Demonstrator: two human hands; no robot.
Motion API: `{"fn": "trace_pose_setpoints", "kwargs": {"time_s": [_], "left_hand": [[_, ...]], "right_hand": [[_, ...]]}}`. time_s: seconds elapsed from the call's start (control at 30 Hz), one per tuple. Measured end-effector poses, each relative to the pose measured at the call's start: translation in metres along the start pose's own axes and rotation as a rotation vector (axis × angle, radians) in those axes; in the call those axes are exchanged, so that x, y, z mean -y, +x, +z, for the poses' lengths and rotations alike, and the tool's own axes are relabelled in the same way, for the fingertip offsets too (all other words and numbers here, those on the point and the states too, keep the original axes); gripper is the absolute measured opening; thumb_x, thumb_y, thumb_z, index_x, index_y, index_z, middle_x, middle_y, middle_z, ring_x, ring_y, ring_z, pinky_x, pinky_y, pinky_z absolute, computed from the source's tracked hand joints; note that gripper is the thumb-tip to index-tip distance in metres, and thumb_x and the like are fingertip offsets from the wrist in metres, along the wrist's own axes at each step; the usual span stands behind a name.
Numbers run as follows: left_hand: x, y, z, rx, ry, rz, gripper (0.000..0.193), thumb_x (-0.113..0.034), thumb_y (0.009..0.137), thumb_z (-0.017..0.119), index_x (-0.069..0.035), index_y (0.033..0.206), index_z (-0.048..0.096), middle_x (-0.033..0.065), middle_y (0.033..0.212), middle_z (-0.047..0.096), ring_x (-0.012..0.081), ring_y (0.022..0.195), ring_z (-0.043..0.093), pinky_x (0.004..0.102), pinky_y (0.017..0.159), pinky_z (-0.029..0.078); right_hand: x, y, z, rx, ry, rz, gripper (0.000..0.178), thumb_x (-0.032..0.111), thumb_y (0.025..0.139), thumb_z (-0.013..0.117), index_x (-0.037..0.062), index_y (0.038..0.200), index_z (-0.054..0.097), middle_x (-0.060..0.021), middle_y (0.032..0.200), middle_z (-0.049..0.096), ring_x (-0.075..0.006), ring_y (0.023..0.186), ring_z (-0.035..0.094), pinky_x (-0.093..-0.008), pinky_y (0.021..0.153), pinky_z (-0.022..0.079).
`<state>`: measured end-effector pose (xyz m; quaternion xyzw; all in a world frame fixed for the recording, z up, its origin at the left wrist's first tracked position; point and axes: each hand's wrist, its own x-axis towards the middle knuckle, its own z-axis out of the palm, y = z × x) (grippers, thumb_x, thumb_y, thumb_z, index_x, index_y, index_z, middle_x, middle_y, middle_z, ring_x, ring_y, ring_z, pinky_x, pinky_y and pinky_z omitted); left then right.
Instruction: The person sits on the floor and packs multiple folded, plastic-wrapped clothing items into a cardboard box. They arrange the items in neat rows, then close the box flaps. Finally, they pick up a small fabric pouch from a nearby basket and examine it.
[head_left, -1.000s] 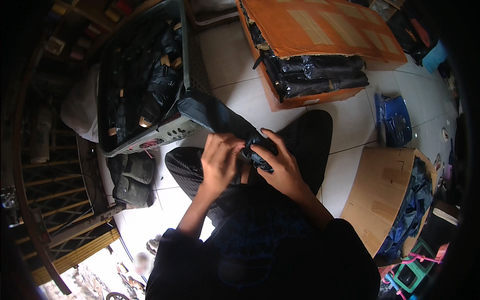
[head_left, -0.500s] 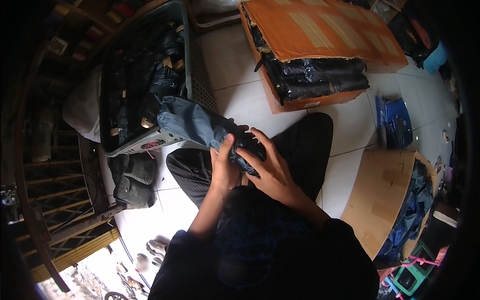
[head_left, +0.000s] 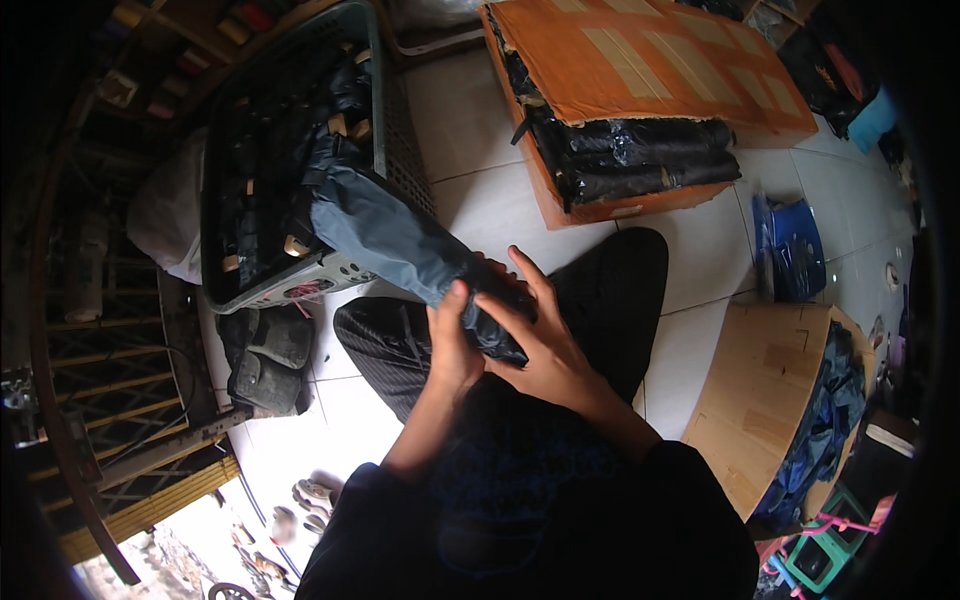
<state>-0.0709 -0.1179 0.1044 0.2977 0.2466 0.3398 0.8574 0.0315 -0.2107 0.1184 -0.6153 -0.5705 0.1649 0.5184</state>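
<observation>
Across my lap lies a long, dark bundle with a loose blue-grey fabric sleeve (head_left: pixel 385 235) on its far end. The sleeve's far end reaches up to the basket's rim. My left hand (head_left: pixel 452 340) grips the near part from the left, its thumb on top at the sleeve's edge. From the right, my right hand (head_left: pixel 545 335) holds the shiny black end (head_left: pixel 495 335), thumb across the top and one finger lifted away. The bundle's underside and some fingers are hidden.
A dark green plastic basket (head_left: pixel 405 165) at the far left holds many black bundles with tan ends. An orange-brown carton (head_left: pixel 640 65) with black rolls stands ahead. Right are a blue package (head_left: pixel 795 245) and a cardboard box (head_left: pixel 760 390) of blue fabric. Black pouches (head_left: pixel 270 365) lie left.
The sleeve has gone from crumpled to straighter and smoother along the bundle. Both hands have shifted slightly nearer and to the right, still gripping it.
</observation>
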Motion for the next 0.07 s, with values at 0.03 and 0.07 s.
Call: {"fn": "trace_pose_setpoints", "kwargs": {"time_s": [0.03, 0.07], "left_hand": [[-0.0041, 0.0031, -0.0016, 0.040, -0.083, -0.008, 0.061, -0.045, 0.090, 0.062, -0.004, 0.132, 0.045, 0.0133, 0.122, 0.056, 0.0301, 0.116, 0.054, 0.0423, 0.102, 0.043], [-0.0090, 0.0041, 0.0006, 0.043, -0.073, -0.009, 0.069, -0.053, 0.087, 0.062, -0.005, 0.134, 0.044, 0.0141, 0.124, 0.055, 0.0313, 0.117, 0.053, 0.0433, 0.104, 0.043]], "right_hand": [[-0.0003, -0.0015, -0.0003, 0.006, 0.063, 0.019, 0.078, 0.008, 0.069, 0.081, 0.0137, 0.139, 0.048, -0.0236, 0.150, 0.024, -0.0397, 0.135, 0.037, -0.0484, 0.104, 0.043], [0.0015, -0.0028, -0.0044, 0.064, -0.027, 0.013, 0.090, 0.012, 0.071, 0.082, 0.0184, 0.147, 0.035, -0.0233, 0.151, 0.022, -0.0383, 0.137, 0.033, -0.0484, 0.107, 0.039]]}}
